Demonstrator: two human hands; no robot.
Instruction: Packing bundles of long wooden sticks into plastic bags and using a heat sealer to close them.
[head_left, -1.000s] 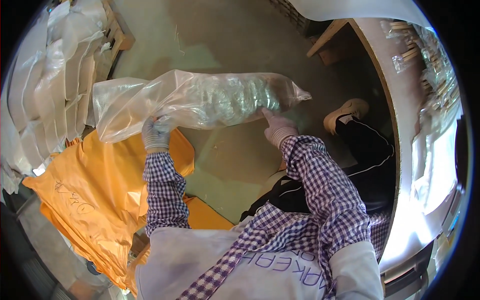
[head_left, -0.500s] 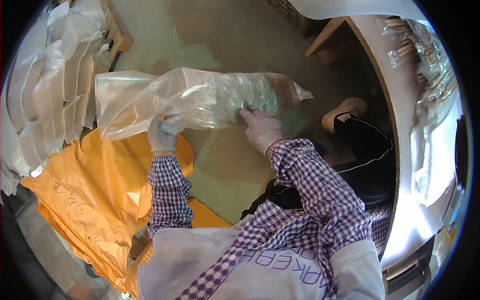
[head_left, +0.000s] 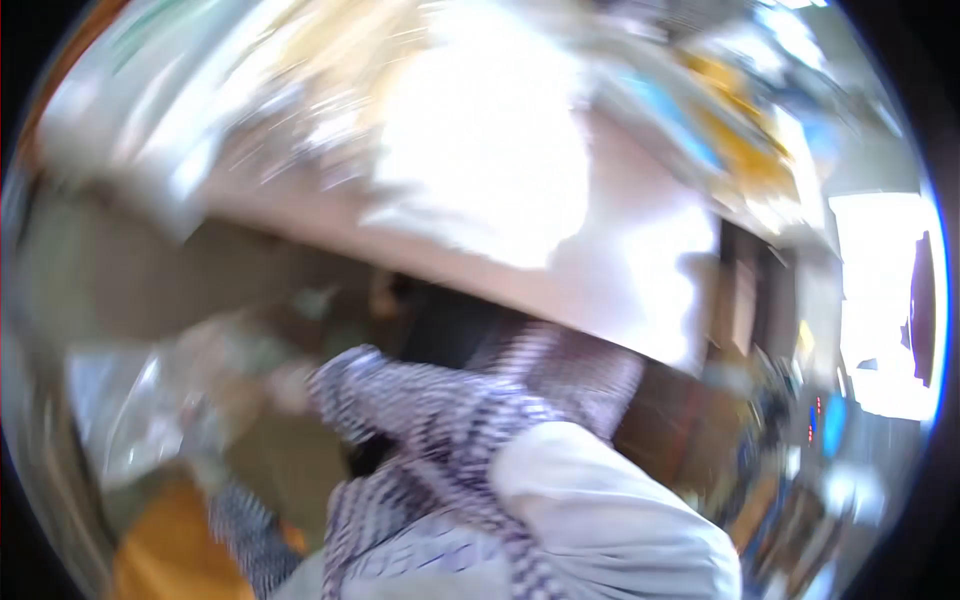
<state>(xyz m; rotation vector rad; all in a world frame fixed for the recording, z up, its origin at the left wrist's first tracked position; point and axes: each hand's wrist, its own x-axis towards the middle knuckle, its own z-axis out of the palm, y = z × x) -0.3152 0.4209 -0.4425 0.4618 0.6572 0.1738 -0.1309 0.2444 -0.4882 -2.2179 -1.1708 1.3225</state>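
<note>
The picture is smeared by motion. A long clear plastic bag (head_left: 140,410) is at the lower left, with both gloved hands at it. At its lower edge, my left hand (head_left: 205,462) appears closed on the plastic, above the checked sleeve. My right hand (head_left: 285,386) reaches to the bag's right part, but its fingers are too blurred to read. Greenish, wrinkled contents show faintly inside the bag near the right hand.
A table (head_left: 640,290) with a pale top runs across the view ahead, its edge slanting down to the right. Bright white plastic (head_left: 480,140) and blurred packages lie on it. An orange sack (head_left: 175,545) lies at the lower left. A bright window (head_left: 885,300) is at far right.
The view has swung right, so the table now fills the middle and top. Bag and hands appear farther left and lower in the picture. Everything is more blurred.
</note>
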